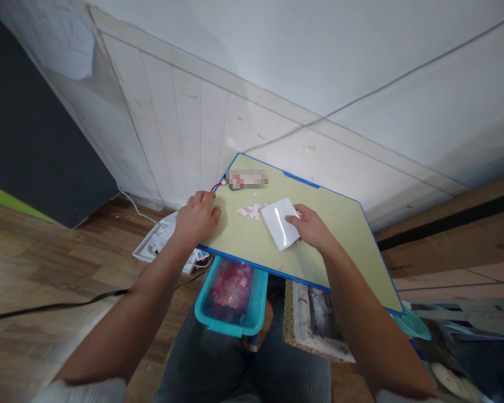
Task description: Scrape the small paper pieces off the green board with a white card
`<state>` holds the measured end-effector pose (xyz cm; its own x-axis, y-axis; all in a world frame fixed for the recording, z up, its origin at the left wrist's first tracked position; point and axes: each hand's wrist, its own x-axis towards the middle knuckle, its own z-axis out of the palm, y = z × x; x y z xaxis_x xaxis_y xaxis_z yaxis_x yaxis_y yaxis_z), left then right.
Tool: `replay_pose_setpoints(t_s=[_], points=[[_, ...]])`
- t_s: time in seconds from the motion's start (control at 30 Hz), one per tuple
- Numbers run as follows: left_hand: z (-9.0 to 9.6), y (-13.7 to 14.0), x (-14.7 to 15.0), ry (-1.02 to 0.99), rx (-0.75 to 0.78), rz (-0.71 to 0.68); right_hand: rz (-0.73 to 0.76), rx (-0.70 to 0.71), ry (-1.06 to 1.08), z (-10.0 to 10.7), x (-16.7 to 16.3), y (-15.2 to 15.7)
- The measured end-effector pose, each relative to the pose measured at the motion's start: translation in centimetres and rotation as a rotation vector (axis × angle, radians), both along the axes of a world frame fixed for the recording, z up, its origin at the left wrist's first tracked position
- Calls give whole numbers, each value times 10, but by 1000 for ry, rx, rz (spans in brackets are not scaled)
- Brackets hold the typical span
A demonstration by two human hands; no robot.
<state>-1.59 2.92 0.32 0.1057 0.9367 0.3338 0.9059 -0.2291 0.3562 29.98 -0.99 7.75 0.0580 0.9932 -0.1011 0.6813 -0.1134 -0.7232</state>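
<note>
My right hand (313,225) pinches a glossy white square sheet (279,224) by its right edge, thumb on top, and holds it over the table. Whether it is a flat card or a thin pouch I cannot tell. Beside it, small pink and white paper scraps (252,211) lie in a loose pile on the yellow-green tabletop (340,240). At the table's left edge rests my left hand (198,217), fingers slightly bent and apart, with nothing seen in it. A blurred-out object (247,179) with a red cord lies farther back.
Under the table's front edge, a turquoise basket (202,313) holds a reddish plastic-wrapped mass. To its right stands an open box (292,313). A white tray (140,253) with papers sits on the wooden floor at left. A cable (361,98) crosses the wall behind.
</note>
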Motion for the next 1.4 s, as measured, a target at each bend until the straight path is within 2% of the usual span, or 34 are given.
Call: replay_pose_setpoints(t_s=[0.1,0.2,0.27,0.33,0.43,0.63,0.77,0.83,0.93,1.13,1.23,1.4], points=[[1,1,0,3,-8,9,106,17,-114,-2,-5,17],[0,2,-1,8,-6,3,175,-20,-151,0,3,3],[-1,3,-2,14,-2,-11,181,-75,-102,4,19,-14],[-2,3,-2,21,3,-22,130,-119,-21,7,36,-31],[-1,3,-2,28,0,-18,-9,-93,30,5,46,-44],[0,2,1,42,-21,19,-19,-49,-3,-9,23,-44],[-1,1,3,46,-26,43,-82,23,22,-12,16,-52],[1,0,5,52,-67,63,-122,72,116,-15,15,-63],[10,-5,8,71,-146,80,-203,125,400,-24,9,-87],[39,-27,16,200,-148,62,-449,210,893,-40,0,-132],[44,-33,24,216,-156,98,-518,234,1015,-38,-1,-135],[35,-29,38,180,-143,171,-553,294,1075,-36,-4,-115]])
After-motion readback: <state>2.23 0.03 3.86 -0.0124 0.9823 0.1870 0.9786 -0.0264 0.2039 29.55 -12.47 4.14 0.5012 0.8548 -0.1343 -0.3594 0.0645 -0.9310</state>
